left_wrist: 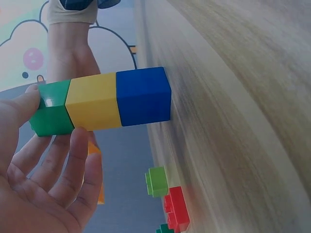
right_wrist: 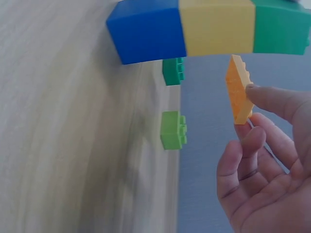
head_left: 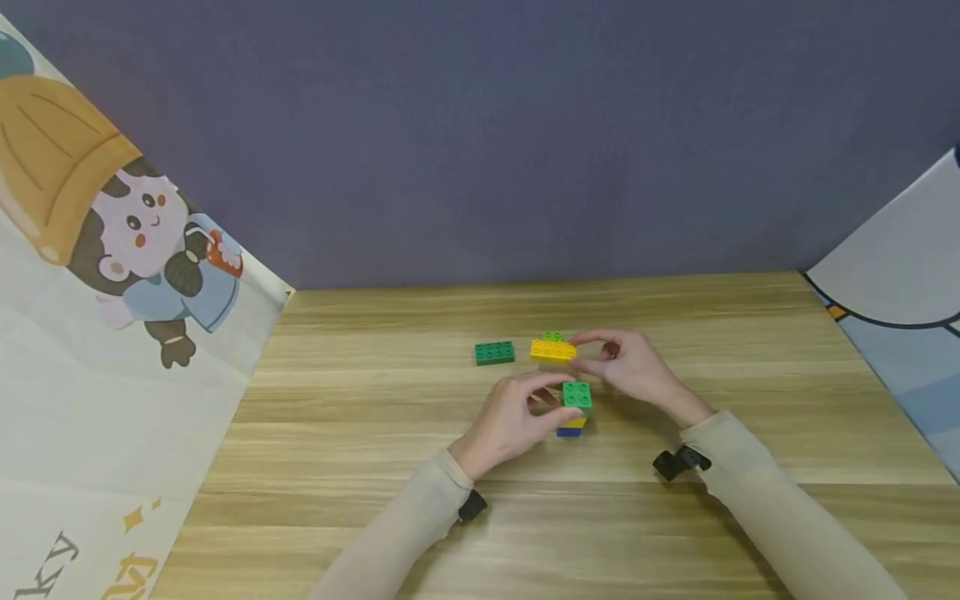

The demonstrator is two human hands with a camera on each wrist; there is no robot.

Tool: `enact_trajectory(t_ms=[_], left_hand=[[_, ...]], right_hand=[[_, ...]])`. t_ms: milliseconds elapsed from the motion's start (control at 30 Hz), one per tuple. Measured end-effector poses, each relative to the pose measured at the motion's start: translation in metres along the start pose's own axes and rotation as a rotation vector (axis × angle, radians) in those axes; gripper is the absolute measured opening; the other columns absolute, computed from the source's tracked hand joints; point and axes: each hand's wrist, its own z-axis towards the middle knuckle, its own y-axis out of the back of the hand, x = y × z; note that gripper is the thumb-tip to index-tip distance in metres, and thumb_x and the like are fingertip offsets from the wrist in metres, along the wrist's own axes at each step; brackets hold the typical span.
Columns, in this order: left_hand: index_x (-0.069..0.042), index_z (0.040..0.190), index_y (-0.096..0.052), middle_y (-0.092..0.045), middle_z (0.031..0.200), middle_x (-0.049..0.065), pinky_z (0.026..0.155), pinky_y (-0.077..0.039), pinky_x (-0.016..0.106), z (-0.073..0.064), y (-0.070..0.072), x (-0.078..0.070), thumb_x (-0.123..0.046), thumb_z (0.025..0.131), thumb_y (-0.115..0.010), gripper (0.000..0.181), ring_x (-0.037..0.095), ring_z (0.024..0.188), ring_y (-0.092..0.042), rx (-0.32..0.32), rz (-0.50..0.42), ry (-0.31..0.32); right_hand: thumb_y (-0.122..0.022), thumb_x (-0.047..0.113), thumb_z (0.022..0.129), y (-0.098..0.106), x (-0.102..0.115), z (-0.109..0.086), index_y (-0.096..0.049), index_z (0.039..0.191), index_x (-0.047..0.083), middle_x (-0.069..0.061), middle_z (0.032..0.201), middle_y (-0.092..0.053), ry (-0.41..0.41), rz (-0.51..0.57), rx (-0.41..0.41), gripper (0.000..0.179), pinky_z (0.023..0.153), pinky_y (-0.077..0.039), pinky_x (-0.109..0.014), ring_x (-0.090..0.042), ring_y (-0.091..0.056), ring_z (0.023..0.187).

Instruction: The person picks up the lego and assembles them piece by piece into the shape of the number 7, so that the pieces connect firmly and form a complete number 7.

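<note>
My left hand (head_left: pixel 517 421) pinches the green top block (head_left: pixel 577 394) of an upright stack between thumb and fingers. Below the green come a yellow block (left_wrist: pixel 94 102) and a blue block (left_wrist: pixel 144 96), whose bottom is close to the tabletop. Just beyond the stack, my right hand (head_left: pixel 633 367) pinches a flat yellow brick (head_left: pixel 553 350) at its right end, studs facing up. In the right wrist view this brick (right_wrist: pixel 238 91) is raised above the table, apart from the stack. A lime green brick (head_left: pixel 552 337) stands behind it, partly covered in the head view.
A dark green brick (head_left: pixel 494 352) lies to the left of the yellow one. The left wrist view also shows a red brick (left_wrist: pixel 178 208) on the wooden table (head_left: pixel 360 417). A dark panel (head_left: pixel 480 150) rises at the table's back edge, with printed sheets on both sides.
</note>
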Motion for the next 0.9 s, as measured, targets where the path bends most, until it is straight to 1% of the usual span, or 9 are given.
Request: enact_trajectory(t_ms=[200,267,500,600,767,900], left_hand=[[-0.02,0.136,-0.073,-0.078,0.126,-0.002,0.086,-0.064,0.031,-0.001,-0.001,0.003,-0.034,0.098,-0.08,0.042,0.0,0.096,-0.072,-0.014,-0.01,0.011],[-0.018,0.137,-0.073,-0.079,0.123,-0.002,0.087,-0.064,0.031,-0.001,-0.001,0.003,-0.035,0.098,-0.08,0.043,0.001,0.097,-0.072,-0.015,-0.011,0.017],[-0.015,0.138,-0.072,-0.08,0.117,0.0,0.087,-0.063,0.029,-0.002,-0.002,0.003,-0.038,0.097,-0.08,0.047,0.003,0.098,-0.072,-0.021,0.021,0.038],[-0.016,0.138,-0.073,-0.081,0.114,0.0,0.087,-0.063,0.027,-0.002,-0.002,0.002,-0.038,0.097,-0.08,0.047,0.003,0.098,-0.072,-0.024,0.028,0.043],[-0.018,0.136,-0.074,-0.08,0.115,0.0,0.087,-0.061,0.021,-0.003,-0.003,0.002,-0.039,0.097,-0.08,0.044,0.003,0.099,-0.073,-0.023,0.013,0.059],[-0.018,0.133,-0.075,-0.08,0.116,-0.001,0.087,-0.06,0.02,-0.003,-0.004,0.003,-0.038,0.097,-0.08,0.041,0.004,0.099,-0.073,-0.027,-0.019,0.071]], right_hand=[[-0.082,0.037,0.095,0.006,0.008,-0.006,-0.077,0.129,0.02,-0.017,0.071,-0.065,0.005,0.023,-0.001,0.038,0.045,-0.035,-0.027,-0.011,-0.043,0.052],[-0.082,0.037,0.095,0.008,0.01,-0.008,-0.077,0.128,0.02,-0.016,0.072,-0.065,0.007,0.031,-0.002,0.038,0.045,-0.035,-0.028,-0.011,-0.043,0.052],[-0.082,0.038,0.095,0.014,0.019,-0.018,-0.077,0.127,0.022,-0.007,0.069,-0.064,0.025,0.041,-0.017,0.037,0.046,-0.033,-0.028,-0.012,-0.043,0.053],[-0.082,0.035,0.095,0.016,0.022,-0.024,-0.077,0.127,0.02,-0.01,0.071,-0.065,0.043,0.052,-0.024,0.036,0.047,-0.034,-0.028,-0.012,-0.044,0.054],[-0.082,0.027,0.096,0.017,0.024,-0.034,-0.077,0.126,0.017,-0.014,0.074,-0.067,0.1,0.076,-0.028,0.032,0.048,-0.037,-0.028,-0.012,-0.048,0.057],[-0.083,0.024,0.095,0.017,0.025,-0.043,-0.078,0.124,0.019,-0.006,0.08,-0.069,0.137,0.082,-0.021,0.03,0.052,-0.042,-0.027,-0.014,-0.054,0.063]])
